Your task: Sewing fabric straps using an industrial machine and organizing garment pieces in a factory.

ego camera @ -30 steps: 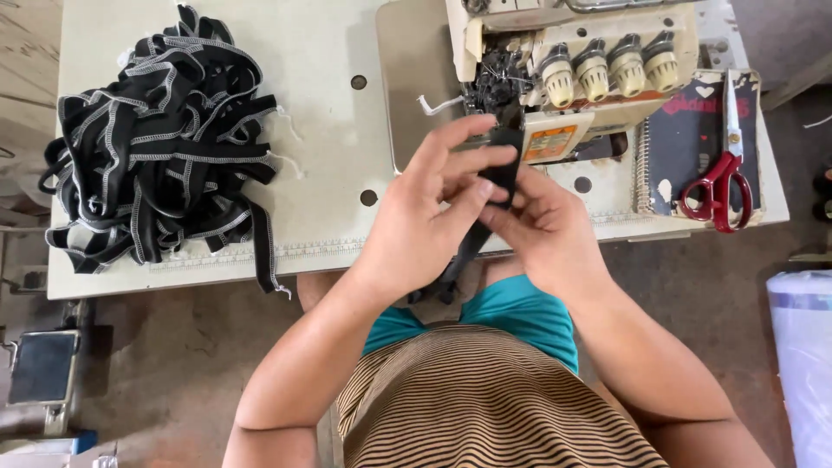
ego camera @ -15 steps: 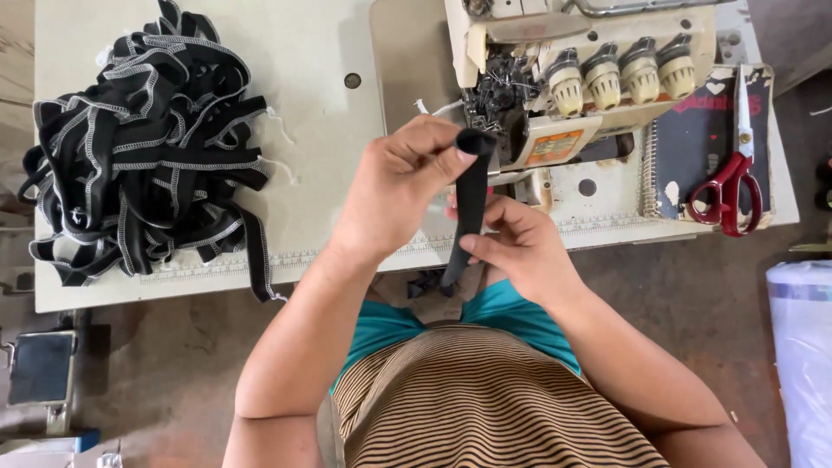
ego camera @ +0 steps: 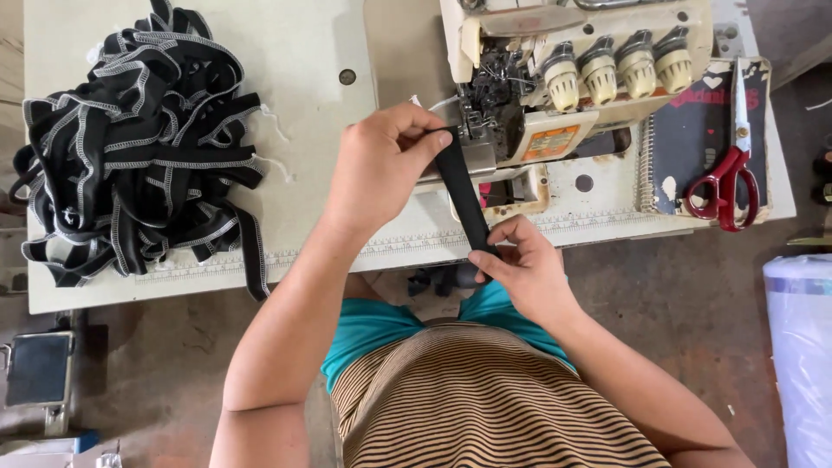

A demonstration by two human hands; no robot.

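Head view, left hand (ego camera: 381,169) grip pinching black strap (ego camera: 464,204) top, right hand (ego camera: 524,269) pinching its bottom

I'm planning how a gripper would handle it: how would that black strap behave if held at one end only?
Probably floppy: the strap looks straight only because the left hand and right hand hold it at both ends. Likely light, since fingertips hold it. The pile of similar straps droops over the table edge.
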